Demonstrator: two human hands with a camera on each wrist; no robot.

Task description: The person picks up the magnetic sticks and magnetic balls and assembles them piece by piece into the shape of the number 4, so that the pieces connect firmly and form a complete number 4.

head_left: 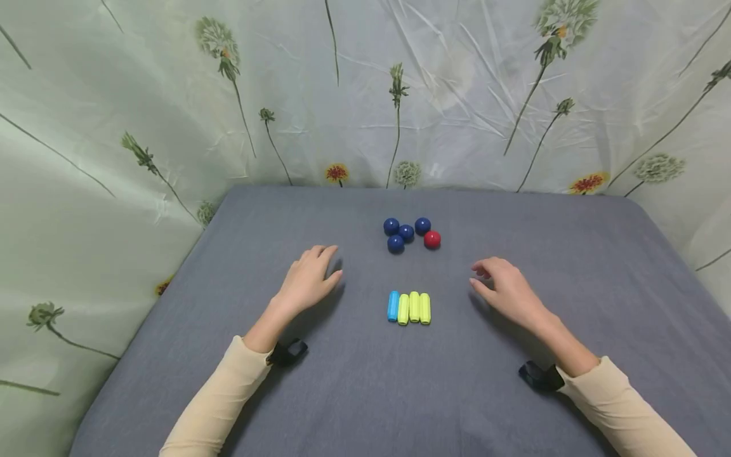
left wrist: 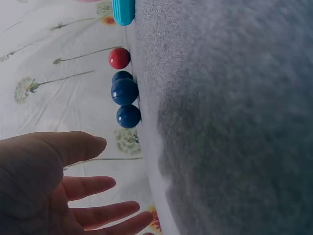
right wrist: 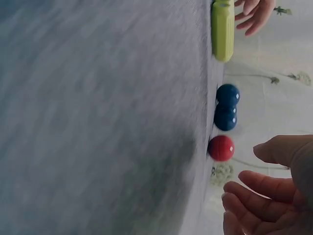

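"Start me with the head view. What lies where?"

"I see four blue balls and a red ball toward the far side of the grey table. Nearer me, a blue stick and three yellow sticks lie side by side, between the left hand and the right hand. The two are well apart, and neither holds anything."

"And your left wrist view?"

"Thumb and fingers stand spread, with nothing between them. The blue stick shows lengthwise grooves. I'd judge it light, stiff and hard to damage; I'd pinch it across the middle, where the grooves should help against slipping."

"Right wrist?"

"I have fingers loosely bent, the thumb clear of them, nothing in their grasp. The balls shine, so I'd expect hard, slick surfaces that roll easily. I'd take each at its widest, from opposite sides. Weight I can't tell."

"Any writing?"

"I can read no brand, label or lettering in any view; the backdrop carries only printed flowers."
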